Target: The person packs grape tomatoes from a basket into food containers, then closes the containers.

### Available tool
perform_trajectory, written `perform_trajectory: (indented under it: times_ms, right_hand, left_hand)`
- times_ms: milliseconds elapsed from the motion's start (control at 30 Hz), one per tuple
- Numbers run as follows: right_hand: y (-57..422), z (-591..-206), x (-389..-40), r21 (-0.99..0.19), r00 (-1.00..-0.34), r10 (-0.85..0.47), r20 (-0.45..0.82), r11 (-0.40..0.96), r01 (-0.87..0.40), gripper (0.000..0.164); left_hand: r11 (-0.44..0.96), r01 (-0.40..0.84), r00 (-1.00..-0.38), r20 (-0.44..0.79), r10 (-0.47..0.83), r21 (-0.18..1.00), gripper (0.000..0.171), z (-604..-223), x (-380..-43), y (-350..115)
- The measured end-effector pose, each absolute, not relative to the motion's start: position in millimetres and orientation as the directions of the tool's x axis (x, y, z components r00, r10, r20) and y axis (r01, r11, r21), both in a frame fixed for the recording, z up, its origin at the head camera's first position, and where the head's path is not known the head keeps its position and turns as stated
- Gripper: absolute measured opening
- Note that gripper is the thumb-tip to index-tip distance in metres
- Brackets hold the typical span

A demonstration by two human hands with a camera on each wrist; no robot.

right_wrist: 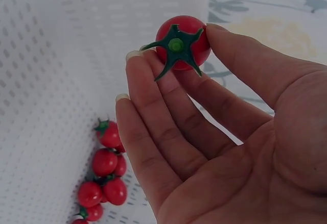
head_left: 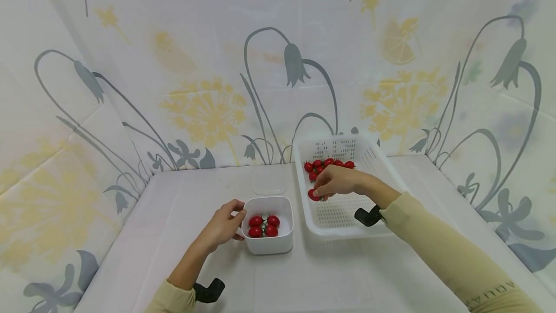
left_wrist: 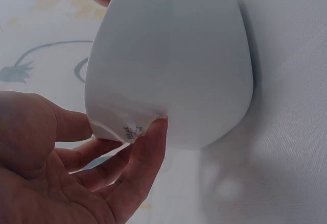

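Left hand (head_left: 226, 223) touching white tub (head_left: 270, 245), right hand (head_left: 339, 180) pinching tomato (head_left: 312, 194), basket (head_left: 336, 214)

The pale counter (head_left: 330, 274) carries a white, rounded-square container (head_left: 270, 245), a flat, see-through lid-like piece (head_left: 269, 184) just behind it, and a larger white perforated basket (head_left: 334, 215) to their right.

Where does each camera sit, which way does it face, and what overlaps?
Head: on the person's head, facing forward and down at the white container and basket; left hand, right hand and sleeves show.
Left wrist: worn there, facing the container's outside; left hand shows, plus part of the right hand.
Right wrist: worn there, facing the held tomato, loose tomatoes and basket; right hand shows.
Head and right wrist share the held tomato and basket.
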State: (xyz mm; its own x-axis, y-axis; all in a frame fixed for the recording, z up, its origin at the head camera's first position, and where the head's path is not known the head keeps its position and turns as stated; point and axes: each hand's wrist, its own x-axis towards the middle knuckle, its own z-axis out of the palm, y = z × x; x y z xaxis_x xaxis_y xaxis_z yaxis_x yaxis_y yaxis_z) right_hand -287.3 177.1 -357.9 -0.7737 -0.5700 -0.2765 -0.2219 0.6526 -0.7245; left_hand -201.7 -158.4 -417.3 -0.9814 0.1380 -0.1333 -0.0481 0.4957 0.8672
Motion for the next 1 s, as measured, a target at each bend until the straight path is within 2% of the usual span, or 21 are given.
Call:
perform_trajectory:
  times_ms: [333, 1000]
  right_hand:
    - [172, -345, -270, -0.757, -0.754, -0.607, -0.25, 0.608, -0.239, 0.025]
    - [139, -337, -244, -0.772, -0.713, -0.681, -0.165, 0.539, -0.335, 0.018]
  left_hand:
    - [0.493, -0.046, -0.981, -0.132, 0.14, 0.869, 0.027, -418, -201, -160]
    - [0.487, -0.053, -0.979, -0.142, 0.147, 0.872, 0.028, -414, -201, -159]
